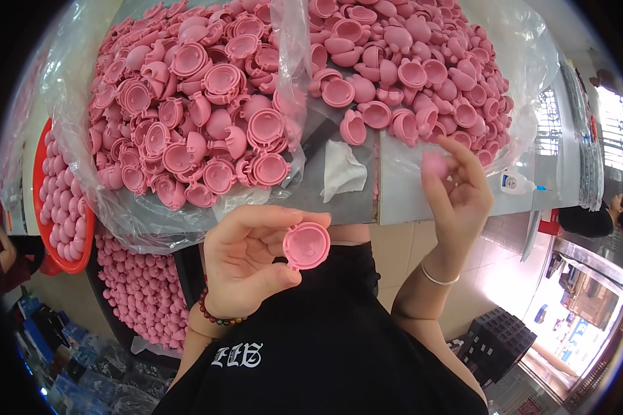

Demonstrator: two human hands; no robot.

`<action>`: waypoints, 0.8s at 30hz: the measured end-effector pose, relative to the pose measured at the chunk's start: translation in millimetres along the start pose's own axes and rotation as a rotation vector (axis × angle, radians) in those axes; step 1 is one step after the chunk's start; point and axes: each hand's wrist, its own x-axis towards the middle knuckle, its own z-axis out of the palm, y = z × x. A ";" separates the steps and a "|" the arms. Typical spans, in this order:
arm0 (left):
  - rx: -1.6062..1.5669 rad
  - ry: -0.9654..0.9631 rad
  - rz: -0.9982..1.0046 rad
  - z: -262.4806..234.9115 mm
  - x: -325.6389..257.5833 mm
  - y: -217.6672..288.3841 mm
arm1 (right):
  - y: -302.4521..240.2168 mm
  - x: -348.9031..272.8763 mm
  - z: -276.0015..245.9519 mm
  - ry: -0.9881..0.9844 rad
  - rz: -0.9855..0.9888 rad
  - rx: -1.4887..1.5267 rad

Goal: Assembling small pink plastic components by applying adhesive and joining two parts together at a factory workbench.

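My left hand [242,259] pinches a round pink plastic half-shell [307,247] between thumb and fingers, its hollow side facing up toward me. To the right, my right hand [464,190] is raised over the table's front edge, thumb and forefinger closed on a small pink piece [434,164] that is blurred by motion. Beyond my left hand lies a heap of pink rimmed half-shells [187,117] on clear plastic sheeting. A second heap of smoother pink cup-shaped pieces [412,72] lies beyond my right hand.
A crumpled white tissue [343,173] lies on the grey table [412,187]. A small white bottle with a blue tip [516,184] stands right. A red basket [39,173] and a lower container hold pink balls [142,287] at left. Black crates [498,339] stand lower right. Other people show at both edges.
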 end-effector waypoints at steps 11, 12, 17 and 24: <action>0.035 -0.019 -0.056 2.6 8.4 2.9 | -15.6 -14.0 -7.2 -0.254 -0.114 -0.386; 0.072 -0.017 -0.061 3.3 9.3 2.7 | -16.6 -14.0 -6.0 -0.258 -0.115 -0.384; 0.225 0.056 -0.107 14.0 9.4 2.6 | -34.5 -25.4 4.5 -0.258 -0.243 0.150; 0.334 -0.032 -0.042 11.8 8.3 -1.8 | -39.8 -26.7 25.6 -0.423 -0.380 0.153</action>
